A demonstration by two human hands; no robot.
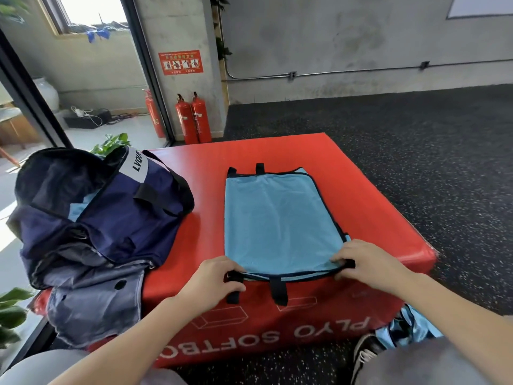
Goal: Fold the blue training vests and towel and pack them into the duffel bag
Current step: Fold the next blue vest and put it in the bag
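Left hand (213,282) and right hand (361,263) each pinch 1 near corner of the vest (277,220), whose long axis runs away from them.

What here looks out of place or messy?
A crumpled blue vest lies on the floor beside the red box, unfolded. The duffel bag slumps open, overhanging the box's left edge. The vest on the box lies flat.

**Vest flat on the box, bag open to the side**

I see a light blue mesh vest (277,223) with dark trim lying flat, stretching away from my left hand (213,282) and right hand (366,265), which pinch its near corners. The navy duffel bag (111,207) slumps open beyond my left hand, light blue cloth showing inside.
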